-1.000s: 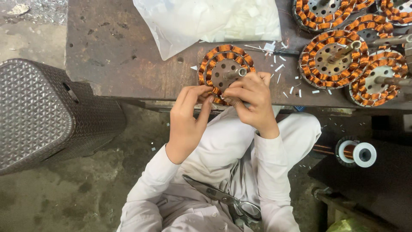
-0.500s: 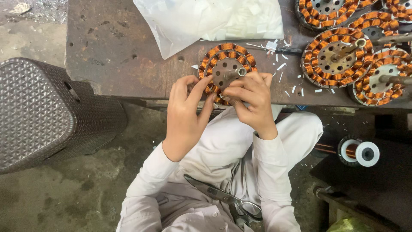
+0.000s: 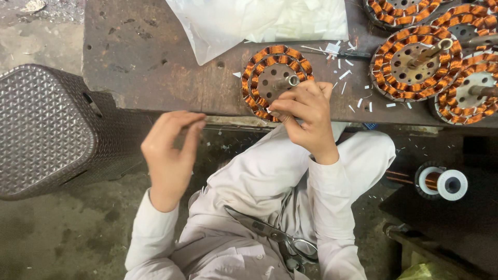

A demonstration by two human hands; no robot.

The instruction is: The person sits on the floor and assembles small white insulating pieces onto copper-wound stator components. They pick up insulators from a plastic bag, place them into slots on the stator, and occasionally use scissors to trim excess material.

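A round stator (image 3: 262, 67) wound with copper coils lies on the worn metal bench (image 3: 145, 62), a steel shaft standing at its centre. My right hand (image 3: 308, 116) rests on the stator's near rim, its fingertips pinched on the coils there beside a small white slip. Out to the left, my left hand (image 3: 171, 150) hangs in front of the bench edge, blurred, with thumb and fingers pinched together. I cannot make out anything between those fingers.
More copper-wound stators (image 3: 415, 62) crowd the bench at the right, with white paper slips (image 3: 345, 72) scattered between. A white plastic bag (image 3: 259, 21) lies behind. Scissors (image 3: 275, 233) rest on my lap. A brown woven stool (image 3: 46, 129) stands left, a wire spool (image 3: 441, 181) right.
My left hand has left the stator and swung out to the left, below the bench edge. My right hand stays on the stator's near rim.
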